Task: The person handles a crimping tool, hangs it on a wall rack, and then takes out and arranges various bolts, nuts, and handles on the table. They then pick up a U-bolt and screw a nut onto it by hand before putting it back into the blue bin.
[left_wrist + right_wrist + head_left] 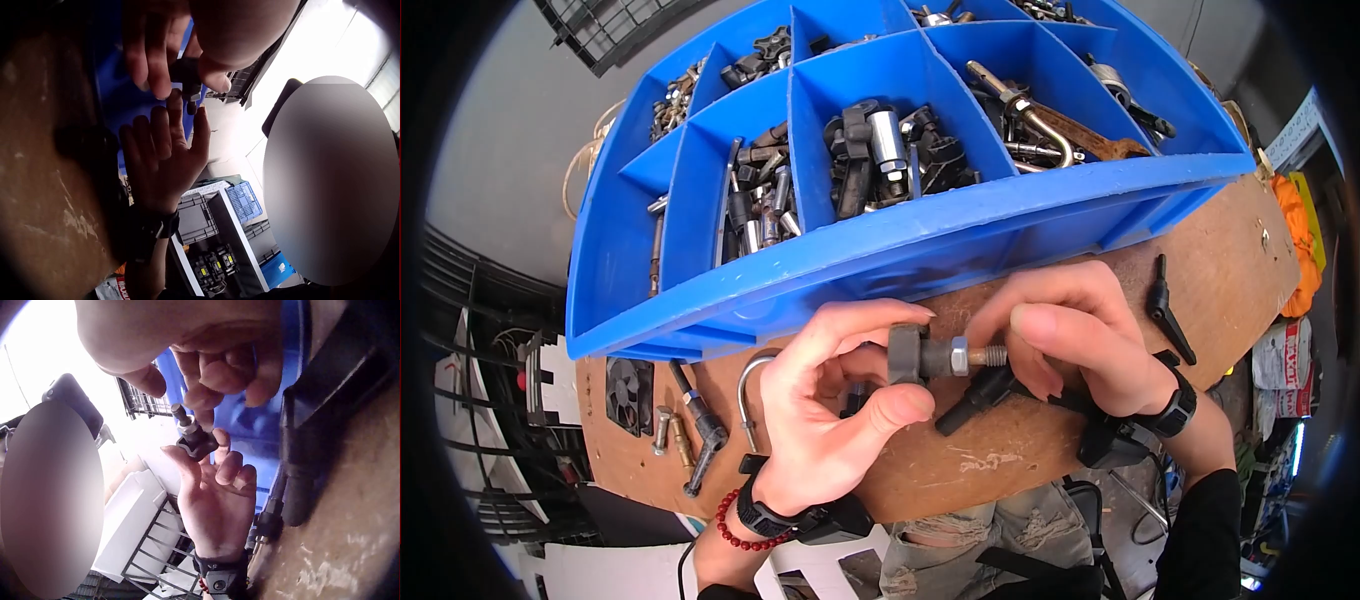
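My left hand holds a black star knob between thumb and fingers. From the knob a threaded stud points right, with a silver hex nut on it. My right hand is beside the stud's end, its thumb and index finger loosely bent and spread around it. In the right wrist view, the knob sits in the left fingertips, and a gap shows between the stud and the right thumb. Under the hands, a black clamping lever lies on the wooden table.
Behind the hands stands a blue divided bin full of bolts, knobs and fittings. On the table's left are a small black fan, a lever handle, bolts and a U-bolt. Another black lever lies on the right.
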Demonstrator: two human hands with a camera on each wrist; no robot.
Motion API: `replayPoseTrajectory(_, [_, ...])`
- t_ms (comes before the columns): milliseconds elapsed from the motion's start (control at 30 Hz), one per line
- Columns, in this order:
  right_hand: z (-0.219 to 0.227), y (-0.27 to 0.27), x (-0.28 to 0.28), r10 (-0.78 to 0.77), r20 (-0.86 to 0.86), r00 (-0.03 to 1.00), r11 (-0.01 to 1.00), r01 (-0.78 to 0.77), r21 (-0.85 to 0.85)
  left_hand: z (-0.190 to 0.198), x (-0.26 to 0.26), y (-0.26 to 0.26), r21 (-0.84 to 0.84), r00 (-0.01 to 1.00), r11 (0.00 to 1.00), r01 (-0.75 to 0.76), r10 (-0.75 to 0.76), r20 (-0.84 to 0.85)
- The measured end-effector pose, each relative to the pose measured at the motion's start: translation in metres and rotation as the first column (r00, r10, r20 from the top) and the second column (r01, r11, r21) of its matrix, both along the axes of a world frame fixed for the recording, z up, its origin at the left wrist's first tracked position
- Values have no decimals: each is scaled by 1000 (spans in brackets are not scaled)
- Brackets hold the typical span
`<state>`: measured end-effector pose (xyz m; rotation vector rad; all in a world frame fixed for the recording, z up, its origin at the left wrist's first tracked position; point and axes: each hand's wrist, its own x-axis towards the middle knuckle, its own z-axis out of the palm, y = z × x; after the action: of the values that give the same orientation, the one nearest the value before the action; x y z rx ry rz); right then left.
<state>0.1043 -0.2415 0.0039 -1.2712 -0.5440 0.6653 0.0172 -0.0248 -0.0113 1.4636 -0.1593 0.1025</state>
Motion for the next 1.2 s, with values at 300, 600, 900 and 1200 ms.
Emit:
replayPoseTrajectory(300, [-3,-3,1,12,42,999,1000,-11,-20,-1,1,0,6,1000,1000,4,-4,-8])
replayPoseTrajectory(600, [-4,-2,1,-49,86,995,998,51,-21,0,1,1,4,1000,1000,12,-12,-1])
replayPoseTrajectory(900, [6,0,3,-47,-78,996,999,48,13,-1,1,2,1,1000,1000,14,-14,-5])
replayPoseTrajectory(1200, [7,0,5,-22,-100,995,999,25,22,-1,0,1,-3,1000,1000,8,-8,-10])
